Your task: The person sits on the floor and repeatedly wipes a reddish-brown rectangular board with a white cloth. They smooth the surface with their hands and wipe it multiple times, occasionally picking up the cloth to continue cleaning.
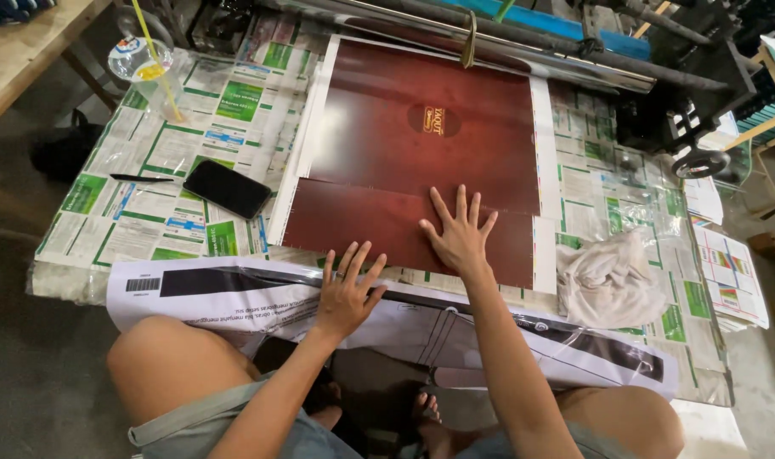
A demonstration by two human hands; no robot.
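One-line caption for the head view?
Seated person presses right hand flat on a dark red printed sheet, left hand beside it, phone nearby.

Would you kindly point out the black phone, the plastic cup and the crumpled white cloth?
black phone (227, 189): head view, middle of its dark screen.
plastic cup (154, 81): head view, its clear side wall.
crumpled white cloth (610, 279): head view, centre of the bunched folds.

My arms are bare from the elbows down, with no sleeves or watch showing. On my left hand (347, 289) I wear a thin dark ring on one finger; my right hand (461, 235) carries nothing. I wear grey-green fabric shorts (202, 415), and my knees and feet are bare.
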